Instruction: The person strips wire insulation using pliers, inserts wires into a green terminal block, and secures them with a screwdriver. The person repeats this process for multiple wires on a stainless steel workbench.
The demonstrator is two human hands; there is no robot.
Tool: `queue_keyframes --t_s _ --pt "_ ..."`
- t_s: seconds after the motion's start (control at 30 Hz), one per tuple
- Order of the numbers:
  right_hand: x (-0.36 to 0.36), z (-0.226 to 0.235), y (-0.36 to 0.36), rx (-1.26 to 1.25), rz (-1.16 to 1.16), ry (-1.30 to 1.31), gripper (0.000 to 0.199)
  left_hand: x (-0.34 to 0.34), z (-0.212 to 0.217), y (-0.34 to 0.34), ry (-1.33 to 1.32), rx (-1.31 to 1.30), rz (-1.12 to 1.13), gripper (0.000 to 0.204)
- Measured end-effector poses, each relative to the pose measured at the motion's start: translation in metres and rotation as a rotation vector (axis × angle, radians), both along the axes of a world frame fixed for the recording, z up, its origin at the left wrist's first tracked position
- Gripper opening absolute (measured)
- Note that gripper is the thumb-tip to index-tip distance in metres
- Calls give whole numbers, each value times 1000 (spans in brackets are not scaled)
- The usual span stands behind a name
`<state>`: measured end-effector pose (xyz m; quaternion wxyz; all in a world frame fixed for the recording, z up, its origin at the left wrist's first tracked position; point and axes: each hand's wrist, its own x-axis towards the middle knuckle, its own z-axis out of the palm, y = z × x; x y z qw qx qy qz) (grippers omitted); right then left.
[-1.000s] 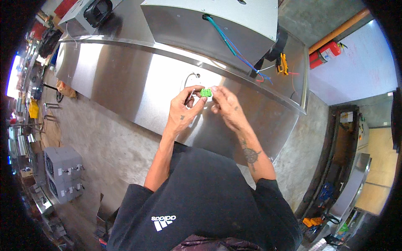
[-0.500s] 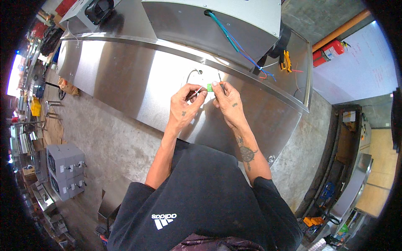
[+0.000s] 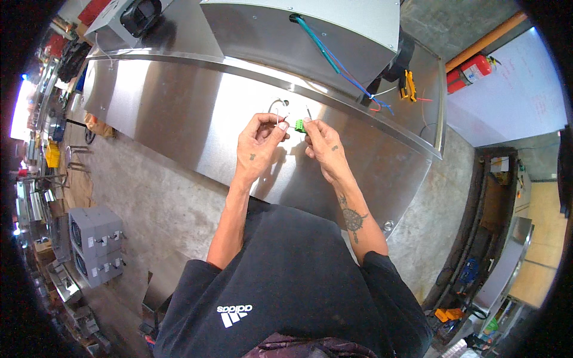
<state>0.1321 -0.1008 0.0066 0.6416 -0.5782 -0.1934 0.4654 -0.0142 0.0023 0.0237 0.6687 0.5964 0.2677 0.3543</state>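
My right hand point(image 3: 326, 144) is closed on a small green terminal block point(image 3: 299, 125), pinched between thumb and fingertips. A thin dark rod with a pale tip, perhaps a slim screwdriver point(image 3: 308, 112), sticks up from the same fingers; its other end is hidden. Just left of the block, my left hand point(image 3: 255, 146) pinches thin wires, among them a white wire point(image 3: 277, 117). Their ends sit close to the block, and whether they touch it I cannot tell. A grey cable point(image 3: 272, 106) loops from a hole in the steel panel toward my left hand.
Both hands are above a long stainless steel panel point(image 3: 167, 113). Beyond its raised edge stands a grey metal housing point(image 3: 298, 45) with a bundle of blue and green wires point(image 3: 325, 51) hanging out. Yellow-handled pliers point(image 3: 408, 86) are to the right. Grey boxes point(image 3: 98, 244) stand on the floor at left.
My left hand has drawn slightly left and turned, so the wires have come away from the terminal block's side. The block has tilted a little in my right hand, and the rod stands more upright.
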Motion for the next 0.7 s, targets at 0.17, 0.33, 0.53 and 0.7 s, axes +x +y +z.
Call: queue_keyframes --t_s 0.17,0.33,0.53,0.7 --pt "0 4 3 4 -5 17 33 -2 -4 5 -44 -113 2 25" --pt "1 5 4 35 15 20 32 -2 -5 5 -67 -179 5 20" --pt "-1 14 6 79 44 93 30 -6 -13 12 -256 -328 -98 16" --pt "-1 17 7 110 62 173 29 -8 -7 14 -388 -465 -151 18"
